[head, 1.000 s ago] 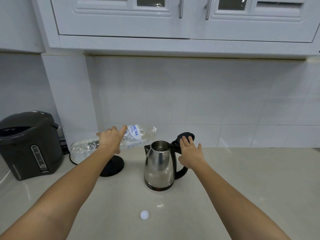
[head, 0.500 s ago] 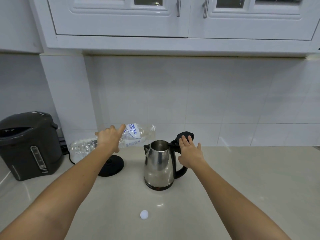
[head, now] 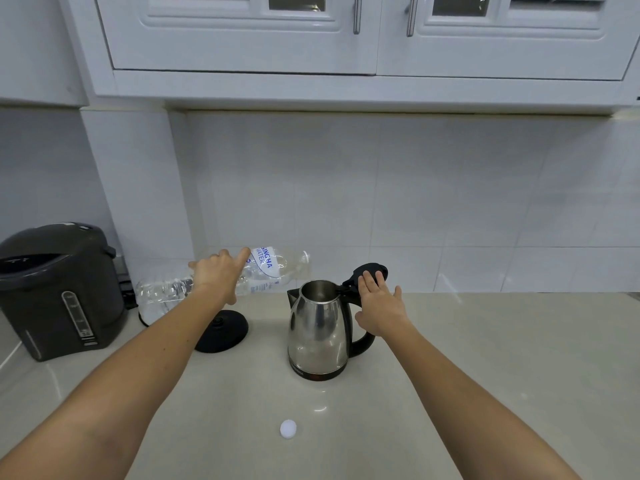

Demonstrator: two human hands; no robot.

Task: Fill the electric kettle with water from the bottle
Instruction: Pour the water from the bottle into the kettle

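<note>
A steel electric kettle [head: 318, 330] with a black handle stands on the counter, its black lid [head: 372, 270] flipped up and the mouth uncovered. My right hand [head: 379, 306] rests flat against the top of the handle and the raised lid, fingers stretched out. My left hand [head: 220, 271] grips a clear plastic water bottle [head: 273, 271] around its middle and holds it almost level, its uncapped neck just above the kettle's rim on the left. No stream of water is visible at the neck.
The kettle's round black base [head: 225, 329] lies left of the kettle. A dark grey hot water dispenser [head: 59, 289] stands at the far left. The white bottle cap [head: 288, 428] lies on the counter in front. White wall cabinets [head: 346, 39] hang overhead.
The bottle stays tilted over the kettle and both hands keep their places. The view has dropped very slightly.
</note>
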